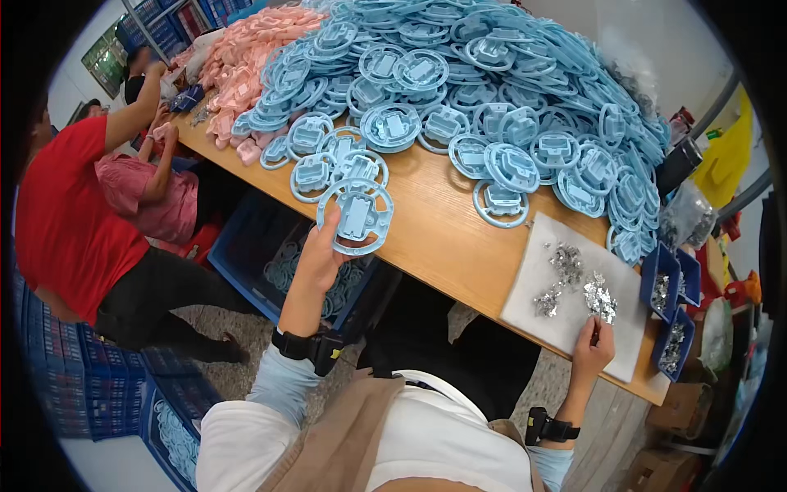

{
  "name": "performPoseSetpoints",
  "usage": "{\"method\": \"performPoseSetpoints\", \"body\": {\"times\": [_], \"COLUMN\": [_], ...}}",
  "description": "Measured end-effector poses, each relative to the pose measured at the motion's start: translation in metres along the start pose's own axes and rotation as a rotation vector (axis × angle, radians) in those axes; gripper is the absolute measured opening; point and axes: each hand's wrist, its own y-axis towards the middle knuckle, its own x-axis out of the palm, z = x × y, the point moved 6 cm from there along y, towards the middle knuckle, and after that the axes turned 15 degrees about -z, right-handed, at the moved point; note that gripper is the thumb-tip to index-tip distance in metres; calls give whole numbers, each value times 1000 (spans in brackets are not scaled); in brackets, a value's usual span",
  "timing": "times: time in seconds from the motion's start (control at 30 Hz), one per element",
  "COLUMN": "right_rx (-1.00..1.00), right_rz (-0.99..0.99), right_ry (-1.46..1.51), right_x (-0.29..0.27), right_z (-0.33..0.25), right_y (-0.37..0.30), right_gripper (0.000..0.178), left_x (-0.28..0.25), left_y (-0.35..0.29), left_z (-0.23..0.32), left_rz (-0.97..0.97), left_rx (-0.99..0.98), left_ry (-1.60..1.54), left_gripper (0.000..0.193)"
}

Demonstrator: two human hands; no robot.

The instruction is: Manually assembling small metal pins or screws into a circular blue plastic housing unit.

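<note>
Currently, right hand (592, 354) pinched closed on a slim dark tool (597, 327), tip at a heap of silver pieces (600, 297) on the white mat (525, 305). Step in hand, by my judgement: picking up one piece. Left hand (316, 262), farther off, grips a blue ring-shaped part (355, 215) by its lower left rim, over the near edge of the bench (426, 246). Next move probably calls for keeping that part steady while a piece comes across. Beyond: mound of blue parts (525, 82); pink parts (246, 49) at far left.

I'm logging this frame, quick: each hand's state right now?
Left hand: closed on a light-blue plastic part.
Right hand: closed on a slim dark tool, by silvery pieces.
</note>
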Motion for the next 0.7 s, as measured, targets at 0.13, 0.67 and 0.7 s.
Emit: {"method": "performPoseSetpoints", "body": {"times": [0.13, 0.67, 0.7], "right_rx": [0, -32, -38], "right_rz": [0, -11, -10], "right_ry": [4, -38, -29], "right_x": [1, -2, -4], "right_z": [-2, -9, -10], "right_y": [0, 4, 5], "right_gripper": [6, 6, 6], "left_x": [-17, -244, -264], "left_y": [-14, -149, -145], "left_z": [-13, -105, -117], "left_rz": [23, 627, 612], "left_rx": [-9, -247, -211], "left_ry": [35, -73, -125], "left_gripper": [38, 27, 26]}}
